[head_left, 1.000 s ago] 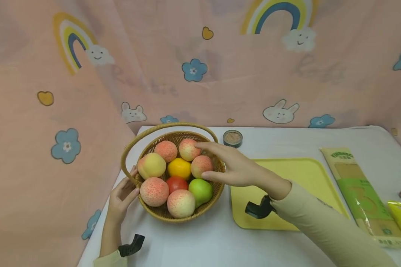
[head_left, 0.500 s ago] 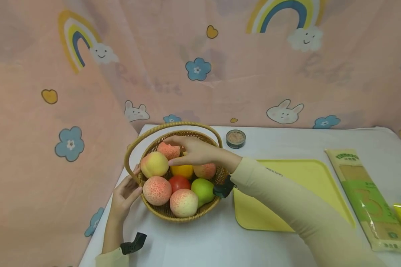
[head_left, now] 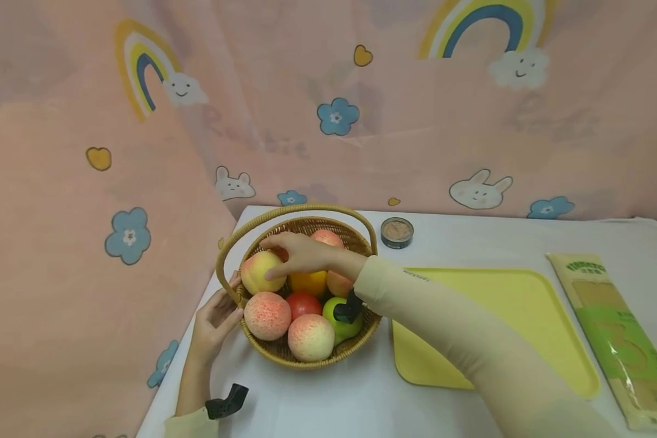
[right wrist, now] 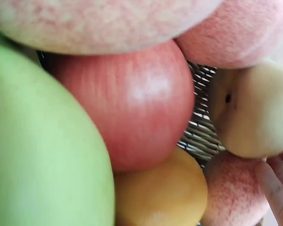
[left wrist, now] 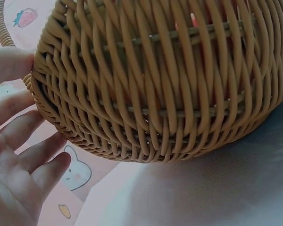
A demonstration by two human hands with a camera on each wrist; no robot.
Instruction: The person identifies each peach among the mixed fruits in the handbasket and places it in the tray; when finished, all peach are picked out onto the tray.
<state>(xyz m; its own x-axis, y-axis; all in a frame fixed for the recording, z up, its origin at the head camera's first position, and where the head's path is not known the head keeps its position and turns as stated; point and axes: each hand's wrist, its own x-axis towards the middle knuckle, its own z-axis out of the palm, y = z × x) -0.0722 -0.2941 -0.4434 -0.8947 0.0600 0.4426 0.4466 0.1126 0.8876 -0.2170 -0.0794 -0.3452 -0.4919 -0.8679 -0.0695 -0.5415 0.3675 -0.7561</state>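
Several fruits [head_left: 305, 304] around yellow peach [head_left: 263, 272]

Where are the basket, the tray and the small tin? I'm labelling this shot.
basket [head_left: 306, 210], head view, top of the handle.
tray [head_left: 504, 304], head view, bare middle.
tin [head_left: 396, 232], head view, its lid.
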